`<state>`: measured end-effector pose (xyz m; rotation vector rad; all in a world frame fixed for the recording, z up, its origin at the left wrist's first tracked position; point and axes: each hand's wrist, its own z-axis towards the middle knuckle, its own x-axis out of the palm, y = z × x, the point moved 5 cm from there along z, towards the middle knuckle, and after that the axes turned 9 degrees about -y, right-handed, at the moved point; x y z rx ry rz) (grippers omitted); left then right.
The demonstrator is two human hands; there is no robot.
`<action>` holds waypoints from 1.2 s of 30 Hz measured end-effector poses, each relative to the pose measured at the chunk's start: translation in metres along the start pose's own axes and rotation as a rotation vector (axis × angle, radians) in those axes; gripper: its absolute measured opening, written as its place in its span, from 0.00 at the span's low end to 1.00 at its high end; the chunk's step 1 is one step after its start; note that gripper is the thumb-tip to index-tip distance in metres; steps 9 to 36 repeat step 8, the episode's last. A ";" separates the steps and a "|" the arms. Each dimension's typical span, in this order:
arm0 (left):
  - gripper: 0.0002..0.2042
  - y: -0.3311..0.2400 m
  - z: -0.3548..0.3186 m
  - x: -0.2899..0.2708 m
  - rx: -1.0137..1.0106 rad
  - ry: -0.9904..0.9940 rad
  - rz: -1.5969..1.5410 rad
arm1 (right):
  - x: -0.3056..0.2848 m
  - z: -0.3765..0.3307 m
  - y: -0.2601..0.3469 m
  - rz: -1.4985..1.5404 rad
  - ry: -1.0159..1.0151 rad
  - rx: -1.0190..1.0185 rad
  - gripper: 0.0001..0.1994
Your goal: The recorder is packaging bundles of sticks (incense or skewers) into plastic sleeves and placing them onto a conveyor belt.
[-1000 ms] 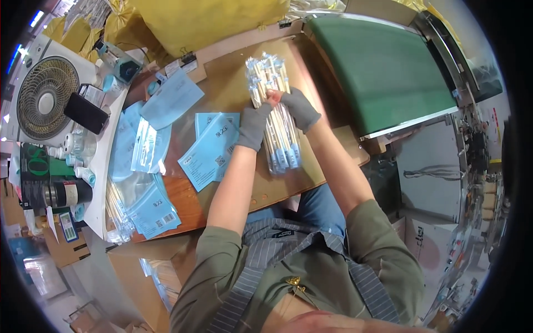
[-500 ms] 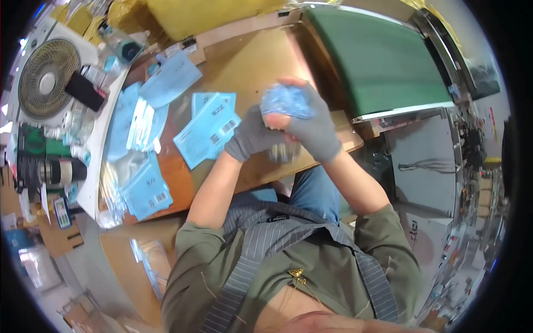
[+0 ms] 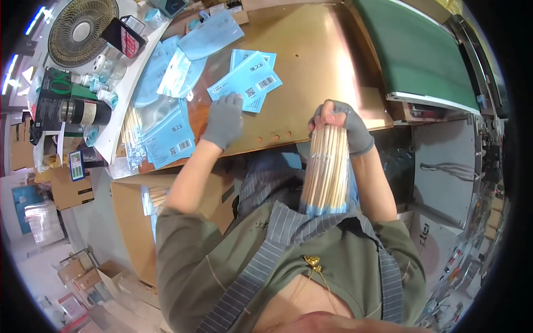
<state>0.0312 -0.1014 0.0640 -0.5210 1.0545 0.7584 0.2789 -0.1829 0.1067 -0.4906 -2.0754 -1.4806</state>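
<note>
My right hand (image 3: 344, 125), in a grey fingerless glove, grips the top of a bundle of thin wooden sticks (image 3: 326, 166) wrapped in clear plastic. The bundle hangs upright in front of my apron, with a blue band at its lower end. My left hand (image 3: 224, 119), gloved the same way, is at the near edge of a blue printed pouch (image 3: 250, 80), its fingers closed together on that edge. The pouch lies over other blue pouches on the table. Part of the fingertips' hold is hard to make out.
More blue pouches (image 3: 169, 139) and stick bundles (image 3: 132, 139) lie at the table's left. A white side shelf holds a fan (image 3: 82, 30), a phone (image 3: 123, 38) and a dark flask (image 3: 86, 112). A green-topped surface (image 3: 427, 50) stands at the right; an open cardboard box (image 3: 130, 222) sits below the table.
My hands have parted. The right hand has brought the bundle down towards my body, hanging lengthwise, and the left hand has let go and moved left to the blue pouches. The view has shifted.
</note>
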 end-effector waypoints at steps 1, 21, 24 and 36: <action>0.08 0.014 -0.010 0.015 -0.022 0.057 0.075 | 0.003 -0.001 -0.001 -0.022 -0.009 -0.003 0.09; 0.14 0.033 -0.002 0.012 -0.556 0.086 -0.405 | 0.007 -0.008 0.003 -0.134 -0.037 -0.011 0.10; 0.14 0.033 -0.002 0.012 -0.556 0.086 -0.405 | 0.007 -0.008 0.003 -0.134 -0.037 -0.011 0.10; 0.14 0.033 -0.002 0.012 -0.556 0.086 -0.405 | 0.007 -0.008 0.003 -0.134 -0.037 -0.011 0.10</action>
